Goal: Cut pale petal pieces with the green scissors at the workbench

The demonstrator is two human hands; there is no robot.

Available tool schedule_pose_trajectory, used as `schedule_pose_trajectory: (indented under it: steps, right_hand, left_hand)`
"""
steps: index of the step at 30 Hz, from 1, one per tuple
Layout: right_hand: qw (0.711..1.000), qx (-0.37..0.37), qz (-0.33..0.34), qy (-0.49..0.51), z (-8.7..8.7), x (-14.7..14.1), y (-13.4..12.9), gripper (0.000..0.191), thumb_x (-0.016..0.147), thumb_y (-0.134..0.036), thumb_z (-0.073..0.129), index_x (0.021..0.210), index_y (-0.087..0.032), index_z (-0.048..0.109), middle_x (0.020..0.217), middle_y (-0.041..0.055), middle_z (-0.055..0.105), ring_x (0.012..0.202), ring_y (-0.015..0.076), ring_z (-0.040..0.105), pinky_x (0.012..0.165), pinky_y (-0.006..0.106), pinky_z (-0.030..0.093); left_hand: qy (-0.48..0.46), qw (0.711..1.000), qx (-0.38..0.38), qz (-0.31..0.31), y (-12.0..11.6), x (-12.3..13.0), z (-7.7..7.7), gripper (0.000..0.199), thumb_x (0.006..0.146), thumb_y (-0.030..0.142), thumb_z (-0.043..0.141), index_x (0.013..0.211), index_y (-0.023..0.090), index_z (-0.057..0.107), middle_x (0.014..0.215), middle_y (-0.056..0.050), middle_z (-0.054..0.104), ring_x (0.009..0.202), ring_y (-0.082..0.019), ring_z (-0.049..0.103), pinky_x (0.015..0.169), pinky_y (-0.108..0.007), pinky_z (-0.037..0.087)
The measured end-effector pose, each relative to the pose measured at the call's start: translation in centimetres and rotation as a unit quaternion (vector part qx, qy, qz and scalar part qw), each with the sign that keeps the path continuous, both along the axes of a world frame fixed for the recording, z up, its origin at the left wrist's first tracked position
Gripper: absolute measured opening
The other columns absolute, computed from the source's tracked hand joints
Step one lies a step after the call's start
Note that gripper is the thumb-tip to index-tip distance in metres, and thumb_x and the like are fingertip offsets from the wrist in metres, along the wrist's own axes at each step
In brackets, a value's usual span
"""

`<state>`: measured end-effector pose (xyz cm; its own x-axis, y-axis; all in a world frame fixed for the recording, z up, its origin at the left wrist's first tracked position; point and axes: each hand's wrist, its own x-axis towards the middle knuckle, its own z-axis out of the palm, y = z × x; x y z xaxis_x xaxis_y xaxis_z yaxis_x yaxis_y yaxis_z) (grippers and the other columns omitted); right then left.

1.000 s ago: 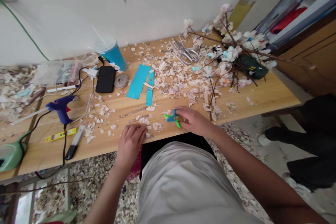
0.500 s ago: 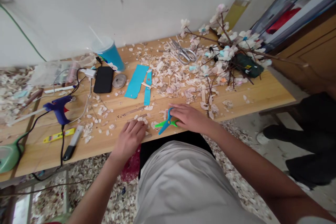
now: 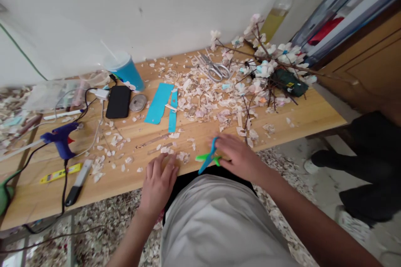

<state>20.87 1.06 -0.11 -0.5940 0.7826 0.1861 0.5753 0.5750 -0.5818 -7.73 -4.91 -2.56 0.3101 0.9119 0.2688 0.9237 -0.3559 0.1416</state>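
My right hand (image 3: 236, 155) has its fingers on the handles of small blue and green scissors (image 3: 208, 158), whose blades stand apart over the table's front edge. My left hand (image 3: 160, 177) rests on the front edge of the wooden table (image 3: 125, 181) with its fingers slightly spread and nothing visible in them. Pale scraps (image 3: 183, 157) lie just beyond its fingertips. Farther back are a wide blue strip (image 3: 159, 103) and a narrow blue strip (image 3: 173, 117), side by side.
On the left lie a glue gun (image 3: 64, 139) with cords, a yellow cutter (image 3: 61, 173), a grey-black knife (image 3: 79, 183) and a phone (image 3: 118, 102). Behind stands a blue cup (image 3: 127, 73). Metal scissors (image 3: 216, 69) and flowering branches (image 3: 266, 66) are back right; a person's legs (image 3: 360, 158) show at right.
My right hand and the small scissors have shifted slightly right, toward the table's front edge. The fingers of my left hand have spread a little. The whole view has shifted somewhat.
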Motion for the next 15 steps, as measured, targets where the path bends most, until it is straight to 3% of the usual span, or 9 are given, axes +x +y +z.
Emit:
schedule_pose_trajectory:
  steps: [3, 7, 10, 15]
  right_hand:
    - [0.987, -0.040, -0.131, 0.083, 0.6, 1.7, -0.1, 0.034, 0.087, -0.025, 0.062, 0.122, -0.024, 0.062, 0.126, 0.0092, 0.065, 0.124, 0.0265, 0.056, 0.104, 0.045, 0.045]
    - [0.941, -0.153, -0.225, 0.199, 0.4, 2.2, -1.4, 0.028, 0.087, -0.033, 0.065, 0.114, -0.025, 0.067, 0.116, 0.0061, 0.070, 0.109, 0.0231, 0.065, 0.096, 0.037, 0.051]
    - [0.924, -0.198, -0.234, 0.228, -0.2, 0.9, -2.3, 0.027, 0.087, -0.034, 0.066, 0.112, -0.024, 0.068, 0.113, 0.0053, 0.071, 0.108, 0.0221, 0.066, 0.097, 0.036, 0.051]
    - [0.943, -0.183, -0.194, 0.200, -0.6, -0.7, -3.0, 0.028, 0.086, -0.035, 0.068, 0.111, -0.023, 0.068, 0.115, 0.0070, 0.070, 0.108, 0.0230, 0.066, 0.096, 0.036, 0.050]
  left_hand:
    - [-0.049, 0.999, 0.002, -0.018, -1.1, 1.7, -0.4, 0.044, 0.090, 0.015, 0.058, 0.134, 0.017, 0.053, 0.121, -0.015, 0.060, 0.111, -0.028, 0.053, 0.098, -0.044, 0.044]
    - [-0.028, 0.998, 0.010, -0.061, -1.5, 5.1, -1.7, 0.043, 0.090, 0.018, 0.060, 0.133, 0.018, 0.055, 0.118, -0.012, 0.065, 0.105, -0.027, 0.056, 0.093, -0.041, 0.045]
    - [0.016, 0.998, 0.035, -0.058, -1.0, 6.8, -2.4, 0.043, 0.089, 0.023, 0.062, 0.132, 0.018, 0.056, 0.119, -0.013, 0.065, 0.102, -0.028, 0.057, 0.087, -0.041, 0.044]
    - [0.007, 0.994, 0.056, -0.098, -1.2, 6.2, -2.3, 0.029, 0.088, 0.018, 0.063, 0.117, 0.022, 0.066, 0.112, -0.009, 0.068, 0.096, -0.025, 0.057, 0.082, -0.038, 0.041]
